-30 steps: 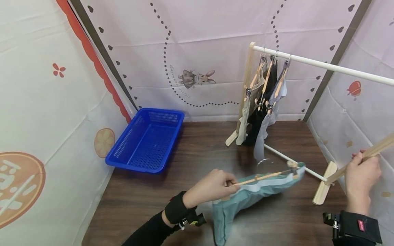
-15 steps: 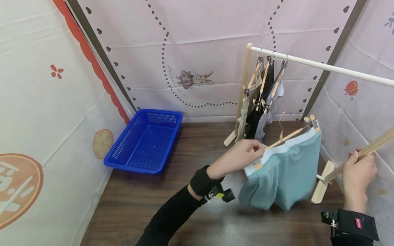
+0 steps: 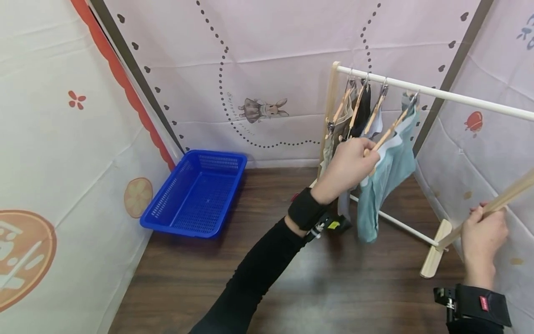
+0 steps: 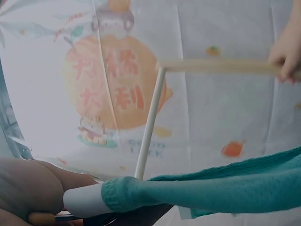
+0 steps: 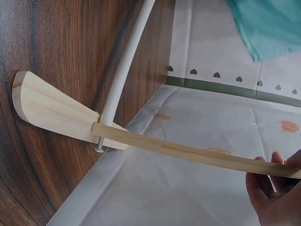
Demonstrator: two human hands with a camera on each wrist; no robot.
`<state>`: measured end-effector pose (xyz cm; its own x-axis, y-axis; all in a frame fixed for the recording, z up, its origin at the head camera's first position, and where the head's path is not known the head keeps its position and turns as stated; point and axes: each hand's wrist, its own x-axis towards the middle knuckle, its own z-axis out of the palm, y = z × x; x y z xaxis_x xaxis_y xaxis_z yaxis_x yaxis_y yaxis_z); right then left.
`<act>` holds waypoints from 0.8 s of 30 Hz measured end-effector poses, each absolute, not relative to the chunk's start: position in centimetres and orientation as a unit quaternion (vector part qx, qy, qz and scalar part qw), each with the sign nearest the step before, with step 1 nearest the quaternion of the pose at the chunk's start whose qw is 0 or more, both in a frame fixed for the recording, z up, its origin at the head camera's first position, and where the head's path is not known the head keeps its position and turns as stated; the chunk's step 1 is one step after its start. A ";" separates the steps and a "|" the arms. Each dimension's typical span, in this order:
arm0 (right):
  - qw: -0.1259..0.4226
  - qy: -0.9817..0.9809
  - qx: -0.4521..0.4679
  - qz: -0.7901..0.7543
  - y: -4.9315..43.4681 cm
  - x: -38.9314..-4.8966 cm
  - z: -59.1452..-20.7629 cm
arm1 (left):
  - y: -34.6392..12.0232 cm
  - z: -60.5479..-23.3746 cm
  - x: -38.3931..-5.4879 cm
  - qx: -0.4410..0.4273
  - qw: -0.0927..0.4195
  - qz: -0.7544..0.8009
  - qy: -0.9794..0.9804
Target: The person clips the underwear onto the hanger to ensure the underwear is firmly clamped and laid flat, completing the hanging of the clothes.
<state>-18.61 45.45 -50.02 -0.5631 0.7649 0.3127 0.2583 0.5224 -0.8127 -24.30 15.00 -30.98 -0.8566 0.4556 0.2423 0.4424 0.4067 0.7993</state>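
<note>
My left hand (image 3: pixel 350 162) pinches the near end of a wooden clip hanger (image 3: pixel 392 130) beside the rack. Teal shorts (image 3: pixel 388 174) with a white waistband hang clipped from it. The hanger's far part is up close to the white rail (image 3: pixel 446 95); whether its hook sits on the rail I cannot tell. In the left wrist view the shorts (image 4: pixel 211 195) stretch across the bottom. At the right, my right hand (image 3: pixel 484 241) grips the rack's wooden post (image 3: pixel 511 190). Fingers and thumb round this post (image 5: pixel 188 153) also show in the right wrist view.
Farther along the rail hang several garments on clip hangers, among them black trousers (image 3: pixel 362 111). A blue plastic basket (image 3: pixel 196 195) stands at the left on the dark wood-look table (image 3: pixel 267 273). Printed cloth walls (image 3: pixel 271 37) enclose the area. The rack's wooden foot (image 3: pixel 435 250) is at right.
My left hand has lifted the hanger and shorts from low over the table, up and away from me to the rail. My right hand keeps its grip on the post.
</note>
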 end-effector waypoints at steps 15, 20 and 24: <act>0.318 -0.811 -0.331 0.363 45.3 -18.6 -50.2 | 20.5 -31.6 -27.8 0.235 -0.061 0.387 0.890; 0.323 -0.808 -0.325 0.371 45.4 -18.7 -50.2 | 21.1 -31.9 -28.3 0.246 -0.091 0.267 0.927; 0.327 -0.805 -0.328 0.371 45.6 -18.7 -50.1 | 21.5 -31.9 -28.1 0.269 -0.107 0.184 0.939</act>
<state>-18.67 45.60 -50.08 -0.5708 0.7709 0.2827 0.2851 0.5089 -0.8122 -28.11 21.51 -31.86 -0.8321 0.4659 0.3009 0.5451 0.7872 0.2885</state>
